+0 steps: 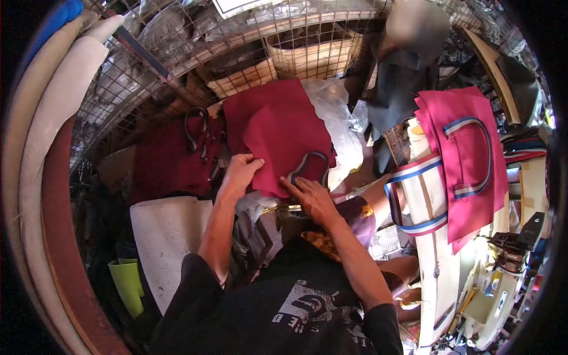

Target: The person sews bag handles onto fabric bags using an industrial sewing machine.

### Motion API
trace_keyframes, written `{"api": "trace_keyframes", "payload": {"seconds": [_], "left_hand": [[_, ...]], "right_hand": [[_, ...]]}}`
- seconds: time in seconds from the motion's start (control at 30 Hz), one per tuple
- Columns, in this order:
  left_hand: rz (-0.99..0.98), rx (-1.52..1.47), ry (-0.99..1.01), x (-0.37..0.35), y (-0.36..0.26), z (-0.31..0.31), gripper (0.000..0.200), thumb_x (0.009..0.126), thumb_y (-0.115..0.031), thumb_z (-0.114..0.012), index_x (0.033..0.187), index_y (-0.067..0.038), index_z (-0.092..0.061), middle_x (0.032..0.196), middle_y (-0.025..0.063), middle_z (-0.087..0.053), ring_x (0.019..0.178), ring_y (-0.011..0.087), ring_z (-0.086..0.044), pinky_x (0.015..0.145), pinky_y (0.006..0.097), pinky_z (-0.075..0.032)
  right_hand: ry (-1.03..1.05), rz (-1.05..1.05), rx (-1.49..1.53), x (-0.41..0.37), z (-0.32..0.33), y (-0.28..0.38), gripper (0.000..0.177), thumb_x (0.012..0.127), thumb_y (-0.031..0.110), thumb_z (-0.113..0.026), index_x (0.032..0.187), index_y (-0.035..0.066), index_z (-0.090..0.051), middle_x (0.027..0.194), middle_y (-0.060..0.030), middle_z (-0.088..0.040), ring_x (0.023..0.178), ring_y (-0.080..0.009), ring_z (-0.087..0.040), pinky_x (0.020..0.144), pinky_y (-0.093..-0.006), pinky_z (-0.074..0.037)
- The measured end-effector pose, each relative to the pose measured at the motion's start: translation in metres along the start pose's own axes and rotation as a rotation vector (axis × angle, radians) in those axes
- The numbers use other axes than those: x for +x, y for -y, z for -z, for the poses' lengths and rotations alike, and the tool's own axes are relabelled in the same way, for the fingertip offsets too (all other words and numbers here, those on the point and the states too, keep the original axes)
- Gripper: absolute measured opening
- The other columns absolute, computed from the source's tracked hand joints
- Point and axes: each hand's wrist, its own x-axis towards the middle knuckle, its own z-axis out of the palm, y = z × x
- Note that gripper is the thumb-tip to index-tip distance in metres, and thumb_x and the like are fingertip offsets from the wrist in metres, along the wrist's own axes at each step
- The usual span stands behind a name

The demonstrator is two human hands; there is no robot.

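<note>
A stack of maroon fabric panels [281, 130] lies in front of me, with a striped strap [324, 163] looped at its lower right corner. My left hand [241, 173] pinches the left edge of the top panel between thumb and fingers. On the lower right part of the same panel, beside the strap, rests my right hand [315, 200], its fingers stretched out and apart. The panel's lower edge lies between the two hands.
More maroon panels [464, 154] with striped handles [488, 148] hang over a wooden bench [435, 272] at right, near a sewing machine [500, 302]. Darker maroon pieces [168, 157] and a white roll [163, 236] are at left. Wire mesh [231, 35] stands behind.
</note>
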Motion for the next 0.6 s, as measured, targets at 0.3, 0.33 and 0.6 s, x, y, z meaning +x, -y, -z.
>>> {"api": "trace_keyframes", "payload": {"seconds": [0.3, 0.33, 0.6], "left_hand": [[-0.152, -0.318, 0.021, -0.054, -0.035, -0.058, 0.023, 0.095, -0.010, -0.062, 0.111, 0.004, -0.069, 0.101, 0.0059, -0.071, 0.089, 0.0119, -0.066, 0.077, 0.0297, -0.055], [-0.150, -0.326, 0.007, -0.055, -0.041, -0.056, 0.025, 0.095, -0.012, -0.063, 0.115, 0.004, -0.067, 0.103, 0.0063, -0.071, 0.092, 0.0131, -0.067, 0.079, 0.0302, -0.055], [0.259, -0.693, 0.104, 0.072, 0.019, -0.011, 0.047, 0.091, -0.031, -0.073, 0.125, -0.001, -0.057, 0.119, 0.0135, -0.066, 0.104, 0.0266, -0.068, 0.090, 0.0483, -0.057]], "right_hand": [[-0.347, -0.279, 0.083, -0.006, 0.028, 0.041, 0.080, 0.079, 0.002, -0.065, 0.153, 0.008, -0.037, 0.149, -0.0283, -0.043, 0.108, -0.0453, -0.061, 0.092, -0.0497, -0.050], [-0.327, -0.278, 0.026, -0.007, 0.033, 0.039, 0.075, 0.081, 0.000, -0.062, 0.152, 0.008, -0.040, 0.148, -0.0272, -0.046, 0.106, -0.0444, -0.063, 0.090, -0.0489, -0.052], [-0.124, -0.148, -0.099, -0.019, 0.116, 0.044, 0.059, 0.083, -0.003, -0.054, 0.141, 0.008, -0.053, 0.143, -0.0196, -0.053, 0.105, -0.0361, -0.065, 0.093, -0.0451, -0.053]]}}
